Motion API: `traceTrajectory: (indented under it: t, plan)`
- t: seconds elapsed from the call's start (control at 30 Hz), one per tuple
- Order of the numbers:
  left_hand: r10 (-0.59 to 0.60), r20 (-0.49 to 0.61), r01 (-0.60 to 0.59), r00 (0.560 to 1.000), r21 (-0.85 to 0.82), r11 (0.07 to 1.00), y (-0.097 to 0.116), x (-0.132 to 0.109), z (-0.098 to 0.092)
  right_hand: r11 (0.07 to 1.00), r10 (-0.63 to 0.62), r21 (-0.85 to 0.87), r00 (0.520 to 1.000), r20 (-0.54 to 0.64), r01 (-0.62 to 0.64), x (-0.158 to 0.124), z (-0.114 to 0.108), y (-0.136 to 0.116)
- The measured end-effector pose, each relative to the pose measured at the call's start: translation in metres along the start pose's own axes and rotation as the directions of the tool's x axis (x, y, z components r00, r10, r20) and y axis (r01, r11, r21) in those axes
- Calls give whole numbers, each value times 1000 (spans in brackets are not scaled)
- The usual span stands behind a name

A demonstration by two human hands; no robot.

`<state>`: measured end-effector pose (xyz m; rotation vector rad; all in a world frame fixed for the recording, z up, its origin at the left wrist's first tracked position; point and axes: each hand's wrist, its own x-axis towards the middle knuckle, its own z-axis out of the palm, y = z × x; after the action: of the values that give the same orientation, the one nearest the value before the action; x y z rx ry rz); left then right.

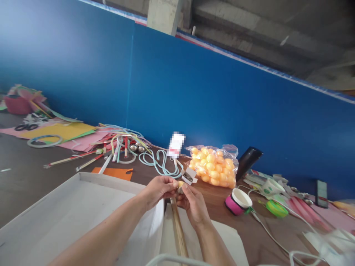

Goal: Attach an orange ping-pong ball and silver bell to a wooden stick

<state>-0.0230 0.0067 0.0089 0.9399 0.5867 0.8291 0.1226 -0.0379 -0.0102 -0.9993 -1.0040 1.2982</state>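
My left hand point(162, 190) and my right hand point(192, 203) meet in the middle of the view, fingertips almost touching. Both are closed in a pinch around a small yellowish and greyish piece point(180, 187), mostly hidden by the fingers and too small to name. Just below the fingers shows the upper end of a wooden stick point(179, 229), which runs down toward me between my forearms. I cannot tell whether the right fingers touch it. Right behind my hands stands a small open white box point(189, 177) with little metal pieces inside.
A white tray point(77, 210) lies under my left forearm. Beyond are a bag of orange balls point(212, 166), pale blue tubing point(163, 166), a black cylinder point(249, 159) and tape rolls point(239, 201). Coloured paper point(66, 133) and scissors point(26, 127) lie left. A blue partition point(194, 92) closes the back.
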Motion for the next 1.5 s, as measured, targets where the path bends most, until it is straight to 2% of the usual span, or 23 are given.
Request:
traceTrajectory:
  t: [0.23, 0.63, 0.87, 1.0, 1.13, 1.27, 1.37, 1.43, 1.5]
  plan:
    - [18, 25, -19, 1000, 15, 1000, -1, -1, 0, 1000, 7, 9, 1000, -1, -7, -1, 1, 0]
    - [67, 1, -67, 998, -7, 998, -9, 3, 0, 999, 15, 36, 1000, 18, -15, -1, -2, 0]
    - [65, -140, -49, 988, 116, 992, -7, 4, -3, 998, 36, 40, 997, 69, -38, -3, 6, 2]
    - [101, -166, -74, 981, 160, 984, -3, 4, -4, 997, 28, 67, 997, 77, -33, -3, 9, 4]
    - [170, -116, -133, 979, 276, 952, -1, 2, -3, 994, 12, 110, 997, 70, -20, -1, 8, 2]
    - [248, -18, -215, 968, 442, 871, -5, 0, -1, 990, 3, 143, 999, 54, -11, -1, 7, -1]
    - [244, 45, -237, 969, 455, 858, -9, -1, 2, 989, 12, 149, 999, 45, -19, -2, 6, -1]
    - [256, 47, -250, 965, 444, 860, -10, 1, 2, 990, 29, 139, 999, 40, -34, -2, 5, -1]
    - [308, -7, -271, 951, 459, 846, -9, 4, -1, 999, 41, 23, 999, 15, -41, -1, 3, -2]
